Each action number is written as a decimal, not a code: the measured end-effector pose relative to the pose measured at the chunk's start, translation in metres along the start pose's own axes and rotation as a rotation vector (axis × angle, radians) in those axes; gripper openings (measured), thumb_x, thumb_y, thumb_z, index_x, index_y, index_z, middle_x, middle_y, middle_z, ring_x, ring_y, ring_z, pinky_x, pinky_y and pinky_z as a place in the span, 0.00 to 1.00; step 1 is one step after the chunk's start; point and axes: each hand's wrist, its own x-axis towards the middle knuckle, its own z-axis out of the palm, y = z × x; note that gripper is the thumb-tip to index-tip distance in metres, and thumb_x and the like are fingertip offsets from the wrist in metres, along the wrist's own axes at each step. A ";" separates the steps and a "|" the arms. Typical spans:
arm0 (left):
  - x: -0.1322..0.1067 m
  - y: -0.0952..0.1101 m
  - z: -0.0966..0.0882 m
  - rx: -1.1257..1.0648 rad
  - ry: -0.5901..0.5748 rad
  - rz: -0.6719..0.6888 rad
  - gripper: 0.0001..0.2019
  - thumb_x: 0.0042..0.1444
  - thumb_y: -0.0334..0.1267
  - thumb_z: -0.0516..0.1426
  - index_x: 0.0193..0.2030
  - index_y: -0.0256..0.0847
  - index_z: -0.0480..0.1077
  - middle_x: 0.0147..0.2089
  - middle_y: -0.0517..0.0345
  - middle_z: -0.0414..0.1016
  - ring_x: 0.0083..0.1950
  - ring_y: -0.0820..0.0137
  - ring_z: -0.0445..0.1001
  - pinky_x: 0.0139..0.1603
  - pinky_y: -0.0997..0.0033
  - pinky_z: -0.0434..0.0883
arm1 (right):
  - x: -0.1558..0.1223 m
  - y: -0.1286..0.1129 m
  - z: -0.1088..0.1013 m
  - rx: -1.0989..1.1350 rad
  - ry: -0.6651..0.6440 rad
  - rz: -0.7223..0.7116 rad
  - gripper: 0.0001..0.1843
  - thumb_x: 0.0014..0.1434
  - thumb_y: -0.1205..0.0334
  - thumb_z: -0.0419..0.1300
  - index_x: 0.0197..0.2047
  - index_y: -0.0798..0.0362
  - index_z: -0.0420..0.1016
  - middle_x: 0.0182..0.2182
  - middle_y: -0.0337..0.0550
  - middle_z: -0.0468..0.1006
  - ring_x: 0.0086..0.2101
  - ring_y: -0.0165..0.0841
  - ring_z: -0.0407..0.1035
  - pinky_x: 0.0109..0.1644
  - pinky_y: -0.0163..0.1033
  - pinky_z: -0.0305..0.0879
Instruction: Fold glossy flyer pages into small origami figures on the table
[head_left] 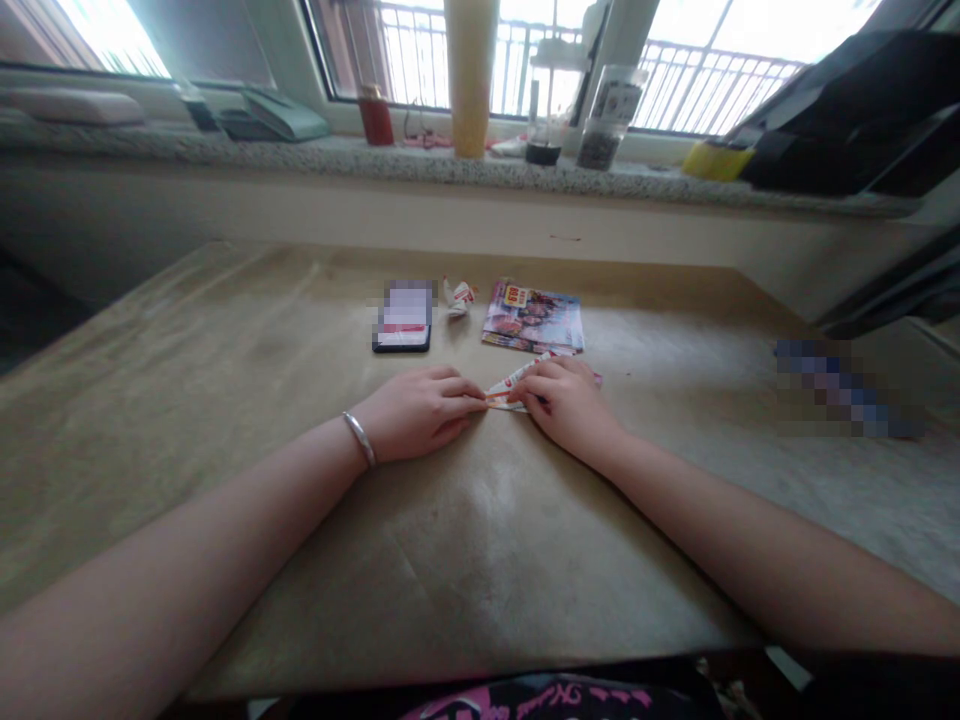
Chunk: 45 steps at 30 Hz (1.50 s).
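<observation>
A folded piece of printed paper, white with red and orange marks, lies on the table between my hands and narrows to a point on its left. The fingertips of my left hand, with a silver bangle at the wrist, close on that pointed end. My right hand has its fingers curled over the paper's right part and covers much of it. Just beyond is a stack of colourful printed sheets. Left of the stack sits a small white-and-red folded paper piece.
A phone with a blurred screen lies on the table, beyond my left hand. At far right is a blurred dark item. Behind, the stone windowsill carries a red-capped container, a tall yellow cylinder and a black bag.
</observation>
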 end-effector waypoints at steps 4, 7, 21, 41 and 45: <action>0.001 0.001 -0.001 0.000 -0.007 -0.019 0.15 0.61 0.33 0.52 0.53 0.42 0.71 0.49 0.53 0.75 0.47 0.66 0.71 0.48 0.66 0.71 | -0.001 -0.004 -0.005 -0.069 -0.012 -0.189 0.12 0.62 0.66 0.55 0.40 0.44 0.79 0.39 0.38 0.80 0.44 0.37 0.64 0.59 0.50 0.50; 0.002 0.002 -0.002 0.018 -0.018 -0.025 0.15 0.61 0.34 0.51 0.53 0.42 0.72 0.47 0.53 0.75 0.45 0.67 0.71 0.46 0.67 0.71 | -0.002 -0.009 -0.007 -0.104 -0.050 -0.301 0.14 0.64 0.64 0.53 0.47 0.43 0.77 0.43 0.38 0.79 0.45 0.37 0.63 0.57 0.48 0.51; 0.002 0.003 -0.004 0.043 -0.011 -0.010 0.15 0.62 0.34 0.50 0.53 0.42 0.71 0.42 0.52 0.74 0.41 0.67 0.70 0.42 0.68 0.71 | -0.001 -0.011 -0.015 -0.211 -0.184 -0.316 0.16 0.61 0.65 0.52 0.50 0.48 0.75 0.44 0.45 0.76 0.44 0.40 0.63 0.49 0.46 0.54; 0.005 0.009 -0.003 0.100 -0.019 -0.023 0.15 0.64 0.38 0.48 0.53 0.43 0.70 0.40 0.52 0.73 0.41 0.66 0.69 0.41 0.67 0.67 | -0.006 0.002 -0.027 -0.190 -0.221 -0.345 0.15 0.56 0.67 0.55 0.45 0.48 0.77 0.42 0.45 0.76 0.44 0.40 0.64 0.48 0.46 0.55; 0.005 0.009 -0.004 0.062 -0.019 0.001 0.15 0.62 0.36 0.50 0.52 0.41 0.71 0.40 0.52 0.72 0.40 0.67 0.69 0.40 0.67 0.68 | -0.010 0.009 -0.029 -0.190 -0.211 -0.375 0.15 0.61 0.66 0.53 0.48 0.45 0.76 0.45 0.45 0.76 0.45 0.40 0.64 0.49 0.46 0.56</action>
